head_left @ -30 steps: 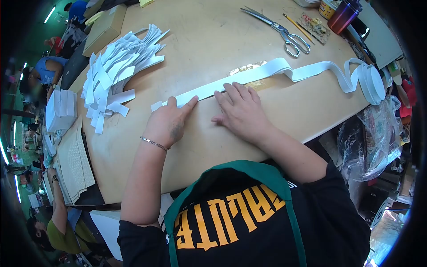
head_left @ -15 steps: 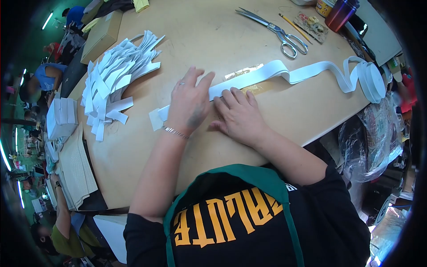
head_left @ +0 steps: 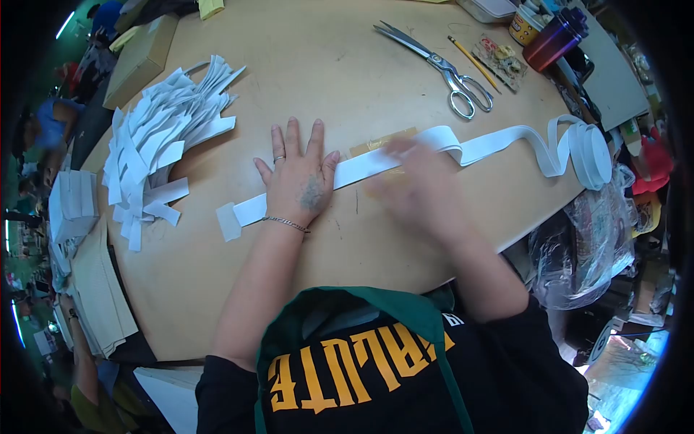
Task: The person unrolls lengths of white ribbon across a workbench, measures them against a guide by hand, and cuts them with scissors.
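Note:
A white elastic band (head_left: 361, 166) lies across the table, its cut end near a small pale square piece (head_left: 228, 222) on the tabletop. My left hand (head_left: 300, 181) presses flat on the band with its fingers spread. Above the band's middle, my right hand (head_left: 412, 184) is smeared by motion, so its fingers cannot be made out. Shiny tape (head_left: 365, 147) shows on the table beside the band there. Rightward the band loops and runs to its roll (head_left: 591, 155) at the table's edge. Scissors (head_left: 441, 66) lie beyond my right hand.
A pile of cut white strips (head_left: 163, 130) lies at the left. A pencil (head_left: 473, 64), a purple bottle (head_left: 555, 40) and a tub (head_left: 525, 27) are at the far right. A cardboard box (head_left: 141, 61) stands at the back left. Other people sit beyond the table's left side.
My left hand has flattened onto the band with fingers spread. My right hand has come off the band and moved right, now blurred. The whole view has shifted slightly.

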Demonstrator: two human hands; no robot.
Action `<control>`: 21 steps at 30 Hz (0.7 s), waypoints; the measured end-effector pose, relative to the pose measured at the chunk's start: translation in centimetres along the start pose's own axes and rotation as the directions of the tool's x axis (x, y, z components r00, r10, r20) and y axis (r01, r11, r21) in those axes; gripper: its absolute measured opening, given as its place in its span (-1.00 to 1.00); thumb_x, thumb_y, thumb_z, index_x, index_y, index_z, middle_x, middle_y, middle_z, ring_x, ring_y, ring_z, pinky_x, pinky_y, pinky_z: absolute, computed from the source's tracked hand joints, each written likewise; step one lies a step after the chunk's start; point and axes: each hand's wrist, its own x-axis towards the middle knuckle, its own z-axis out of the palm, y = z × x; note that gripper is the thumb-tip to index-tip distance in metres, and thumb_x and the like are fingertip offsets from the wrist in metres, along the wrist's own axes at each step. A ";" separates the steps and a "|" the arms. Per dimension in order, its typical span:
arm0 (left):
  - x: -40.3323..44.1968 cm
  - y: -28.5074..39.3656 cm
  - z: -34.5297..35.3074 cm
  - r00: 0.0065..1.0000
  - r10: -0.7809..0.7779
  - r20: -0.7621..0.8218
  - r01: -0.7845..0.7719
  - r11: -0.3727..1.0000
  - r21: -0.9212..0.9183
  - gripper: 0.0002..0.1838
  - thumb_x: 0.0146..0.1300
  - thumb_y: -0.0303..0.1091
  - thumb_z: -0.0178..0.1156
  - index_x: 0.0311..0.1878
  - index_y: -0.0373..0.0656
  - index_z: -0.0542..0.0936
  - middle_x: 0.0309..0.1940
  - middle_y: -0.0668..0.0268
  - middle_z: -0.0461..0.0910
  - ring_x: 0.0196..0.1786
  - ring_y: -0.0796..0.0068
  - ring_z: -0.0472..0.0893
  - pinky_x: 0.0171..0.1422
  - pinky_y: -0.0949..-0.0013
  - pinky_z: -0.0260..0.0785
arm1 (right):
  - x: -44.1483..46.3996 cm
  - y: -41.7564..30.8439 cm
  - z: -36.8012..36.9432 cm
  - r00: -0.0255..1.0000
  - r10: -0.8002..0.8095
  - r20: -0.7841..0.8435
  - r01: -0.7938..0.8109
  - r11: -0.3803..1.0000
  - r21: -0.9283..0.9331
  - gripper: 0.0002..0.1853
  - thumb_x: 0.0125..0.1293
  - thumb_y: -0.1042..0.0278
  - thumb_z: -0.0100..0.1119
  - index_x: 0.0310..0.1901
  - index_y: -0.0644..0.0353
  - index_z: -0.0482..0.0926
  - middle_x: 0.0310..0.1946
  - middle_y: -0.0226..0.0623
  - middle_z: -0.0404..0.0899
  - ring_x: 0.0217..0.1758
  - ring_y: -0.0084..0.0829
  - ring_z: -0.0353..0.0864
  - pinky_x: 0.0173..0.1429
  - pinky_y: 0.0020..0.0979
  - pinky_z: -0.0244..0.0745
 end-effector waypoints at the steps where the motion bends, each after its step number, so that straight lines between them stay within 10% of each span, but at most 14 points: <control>1: -0.1 0.0 0.0 1.000 -0.004 -0.001 0.004 1.000 -0.003 -0.44 0.31 0.04 -0.15 0.34 0.12 0.20 0.38 0.09 0.00 0.44 -0.03 -0.08 0.25 -0.46 -0.18 | 2.0 1.9 -2.1 0.977 -0.047 -0.208 0.035 0.997 -0.063 -0.69 0.09 0.25 0.23 -0.15 0.19 0.50 -0.19 -0.10 0.49 -0.04 -0.12 0.47 0.05 -0.23 0.34; 4: -0.1 0.1 -0.1 1.000 -0.001 -0.014 0.000 1.000 -0.008 -0.45 0.31 0.03 -0.16 0.34 0.11 0.21 0.38 0.09 0.01 0.44 -0.02 -0.08 0.25 -0.45 -0.18 | 6.5 9.4 -6.3 0.938 0.247 -0.244 -0.305 0.922 -0.239 -0.73 0.13 0.24 0.21 -0.21 0.25 0.59 -0.26 -0.08 0.54 -0.12 -0.14 0.50 0.00 -0.26 0.38; 10: -0.2 -0.1 -0.1 1.000 0.003 -0.020 -0.003 1.000 -0.013 -0.45 0.31 0.03 -0.16 0.34 0.11 0.21 0.38 0.10 0.01 0.44 -0.01 -0.07 0.26 -0.45 -0.18 | 8.6 15.2 -6.5 0.876 0.483 -0.006 -0.468 0.846 -0.254 -0.68 0.10 0.23 0.25 -0.20 0.30 0.58 -0.34 -0.05 0.55 -0.27 -0.23 0.56 -0.16 -0.31 0.44; 14: -0.2 -0.2 -0.1 1.000 0.004 -0.008 -0.005 0.999 -0.032 -0.45 0.31 0.02 -0.14 0.34 0.11 0.20 0.38 0.09 0.01 0.44 0.00 -0.08 0.26 -0.44 -0.17 | 9.0 13.1 -8.3 0.826 0.520 0.217 -0.394 0.808 -0.437 -0.70 0.05 0.29 0.25 -0.21 0.29 0.59 -0.41 -0.16 0.56 -0.35 -0.36 0.54 -0.22 -0.38 0.43; 19: -0.1 -0.5 0.0 0.999 0.007 -0.046 -0.011 0.997 -0.082 -0.44 0.30 0.01 -0.13 0.34 0.11 0.19 0.38 0.09 0.00 0.44 -0.01 -0.09 0.26 -0.44 -0.18 | 11.0 12.7 -7.8 0.837 0.532 0.127 -0.265 0.597 -0.758 -0.75 -0.13 0.39 0.25 -0.35 0.29 0.58 -0.50 -0.13 0.59 -0.40 -0.28 0.61 -0.27 -0.35 0.46; 21: -0.2 -0.6 0.3 0.998 0.008 -0.057 -0.014 0.994 -0.110 -0.44 0.30 0.01 -0.13 0.34 0.10 0.19 0.38 0.09 -0.01 0.44 -0.02 -0.09 0.27 -0.43 -0.18 | 11.4 13.7 -9.7 0.748 0.623 0.228 -0.425 0.714 -0.556 -0.78 -0.07 0.33 0.31 -0.40 0.27 0.56 -0.59 -0.20 0.56 -0.53 -0.36 0.58 -0.43 -0.36 0.43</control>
